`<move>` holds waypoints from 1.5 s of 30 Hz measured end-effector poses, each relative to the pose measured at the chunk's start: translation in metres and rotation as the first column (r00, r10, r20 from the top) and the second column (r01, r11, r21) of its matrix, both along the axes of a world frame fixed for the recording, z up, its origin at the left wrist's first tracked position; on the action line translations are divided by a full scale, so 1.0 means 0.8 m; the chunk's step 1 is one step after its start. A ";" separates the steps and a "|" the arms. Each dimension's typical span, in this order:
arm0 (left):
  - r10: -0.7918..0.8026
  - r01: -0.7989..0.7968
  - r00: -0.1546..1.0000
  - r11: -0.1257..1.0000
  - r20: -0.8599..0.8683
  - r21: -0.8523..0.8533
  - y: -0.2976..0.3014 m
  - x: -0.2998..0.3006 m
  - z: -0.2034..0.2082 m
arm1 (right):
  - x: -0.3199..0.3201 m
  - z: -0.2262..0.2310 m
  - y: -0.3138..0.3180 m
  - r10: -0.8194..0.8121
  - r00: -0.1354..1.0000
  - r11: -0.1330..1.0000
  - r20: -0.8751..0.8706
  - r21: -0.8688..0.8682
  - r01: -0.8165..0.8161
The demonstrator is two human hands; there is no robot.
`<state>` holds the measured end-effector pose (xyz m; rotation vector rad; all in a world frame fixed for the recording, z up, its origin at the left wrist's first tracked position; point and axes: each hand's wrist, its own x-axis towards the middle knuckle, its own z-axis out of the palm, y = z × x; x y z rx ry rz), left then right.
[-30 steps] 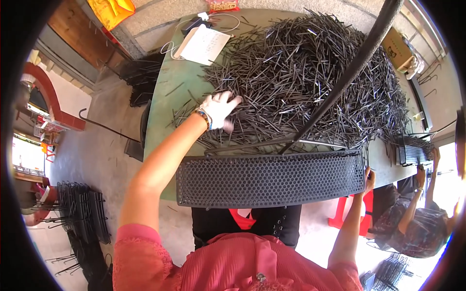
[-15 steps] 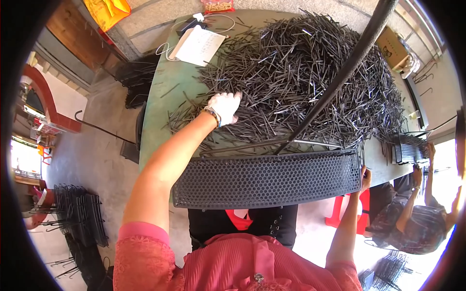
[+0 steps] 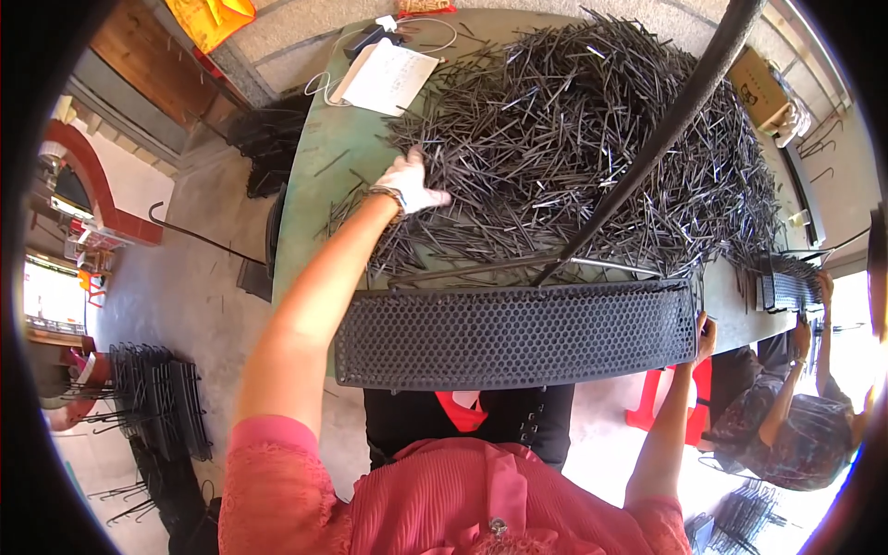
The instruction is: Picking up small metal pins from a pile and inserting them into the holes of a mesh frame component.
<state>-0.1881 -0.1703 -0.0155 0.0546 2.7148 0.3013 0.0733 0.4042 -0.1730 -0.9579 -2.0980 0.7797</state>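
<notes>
A white sheet of paper (image 3: pixel 387 76) with handwriting lies at the far left end of the green tabletop (image 3: pixel 310 185), just beside the heap of dark rods. A yellow sign or bag (image 3: pixel 211 17) with red marks sits beyond it at the top edge. A brown cardboard box (image 3: pixel 757 85), printed dark on one face, stands at the far right corner of the tabletop.

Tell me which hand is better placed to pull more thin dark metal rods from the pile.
Left hand: gloved, resting on the rod pile. Right hand steadies the black perforated panel.
</notes>
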 end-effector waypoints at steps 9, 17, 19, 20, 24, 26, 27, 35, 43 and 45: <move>-0.139 0.146 0.988 0.985 0.069 -0.096 -0.029 -0.005 0.026 | 0.004 0.000 0.006 0.006 1.000 1.000 -0.009 0.011 -0.006; -0.049 0.033 0.997 0.962 -0.053 -0.272 0.048 0.016 -0.005 | -0.002 0.003 -0.001 -0.003 1.000 1.000 0.017 0.017 0.003; -0.035 0.031 0.999 0.966 -0.010 -0.258 0.049 0.000 -0.003 | 0.003 -0.003 0.005 0.000 1.000 0.998 0.022 0.069 -0.002; -0.028 0.027 1.000 0.985 -0.007 -0.169 0.039 -0.010 -0.007 | 0.002 -0.004 0.004 0.004 1.000 0.997 0.010 0.076 -0.005; 0.022 -0.021 0.999 0.999 0.038 -0.027 0.026 -0.007 -0.019 | 0.000 -0.001 0.002 -0.011 1.000 1.000 0.028 0.007 0.011; 0.069 -0.070 0.998 0.994 0.011 0.082 0.013 -0.004 -0.022 | -0.003 0.001 -0.001 -0.008 1.000 1.000 0.016 0.012 0.008; 0.059 -0.059 0.998 0.995 -0.005 0.083 0.005 -0.009 -0.027 | -0.004 0.002 -0.002 -0.004 1.000 1.000 0.004 0.018 0.004; 0.026 0.064 0.989 0.821 -0.149 0.567 -0.047 -0.025 0.006 | 0.001 -0.006 0.008 0.024 1.000 0.999 0.014 0.042 -0.024; 0.229 -0.231 0.973 0.969 0.028 0.092 0.002 -0.024 -0.016 | 0.000 0.005 -0.004 0.019 1.000 0.998 0.005 0.056 -0.019; 0.149 -0.148 0.989 0.984 -0.008 0.096 -0.013 -0.030 -0.009 | -0.003 0.005 -0.008 0.024 1.000 0.997 -0.012 0.071 -0.023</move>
